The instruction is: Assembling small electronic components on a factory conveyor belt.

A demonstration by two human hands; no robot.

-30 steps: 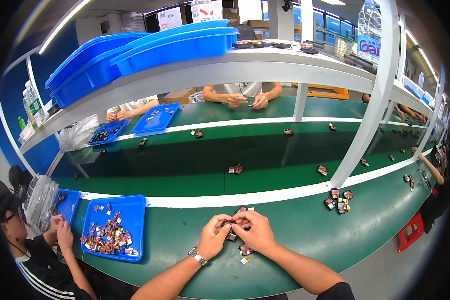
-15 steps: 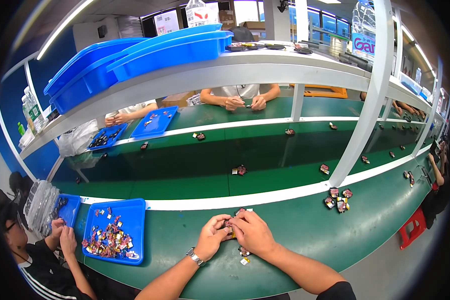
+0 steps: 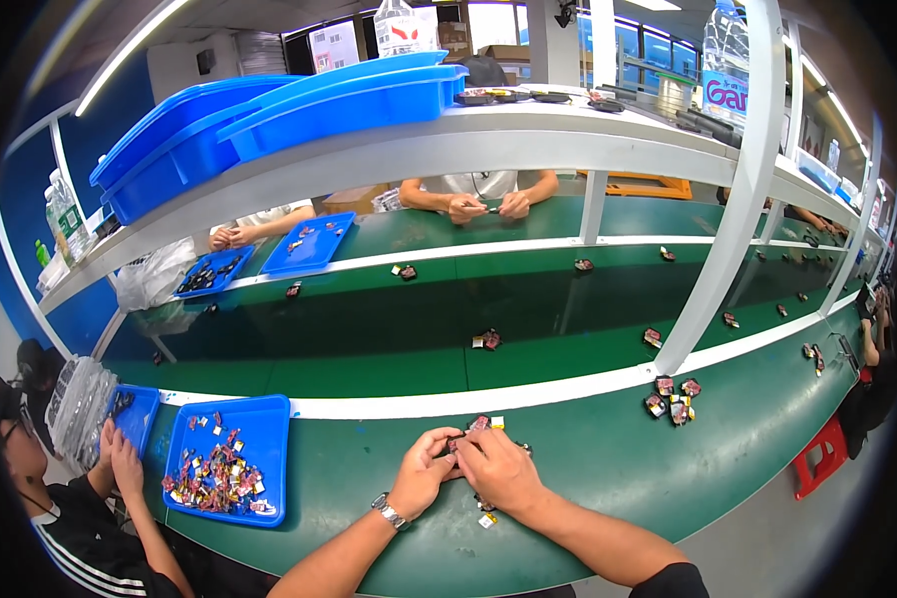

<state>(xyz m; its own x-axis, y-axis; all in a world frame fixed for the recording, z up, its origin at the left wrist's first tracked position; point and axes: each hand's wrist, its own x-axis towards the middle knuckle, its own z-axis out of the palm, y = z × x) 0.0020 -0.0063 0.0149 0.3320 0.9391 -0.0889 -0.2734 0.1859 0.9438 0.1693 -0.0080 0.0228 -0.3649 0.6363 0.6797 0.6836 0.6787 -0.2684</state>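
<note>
Over the near green worktop, my left hand (image 3: 424, 468), with a metal watch on its wrist, pinches a small black electronic module with a reddish circuit board (image 3: 453, 445). Fingertips of my right hand (image 3: 503, 470) close on the same module from the other side and hide much of it. Just beyond my fingers lie more such modules (image 3: 480, 423), one beside a white-and-yellow piece (image 3: 497, 423). A small white-and-yellow piece (image 3: 487, 520) rests below my right hand, partly next to another module.
At left, a blue tray (image 3: 287, 458) holds many loose boards; a co-worker (image 3: 65, 528) sits beside it. Several modules (image 3: 678, 401) cluster at right by a white post (image 3: 723, 199). Beyond a white rail (image 3: 468, 407), a green conveyor belt (image 3: 369, 339) carries spaced modules. A shelf (image 3: 528, 140) spans overhead.
Modules on the belt have shifted slightly right. My right fingers have moved a little left over the held module, covering the yellow bit seen before. The left co-worker's hands have risen slightly.
</note>
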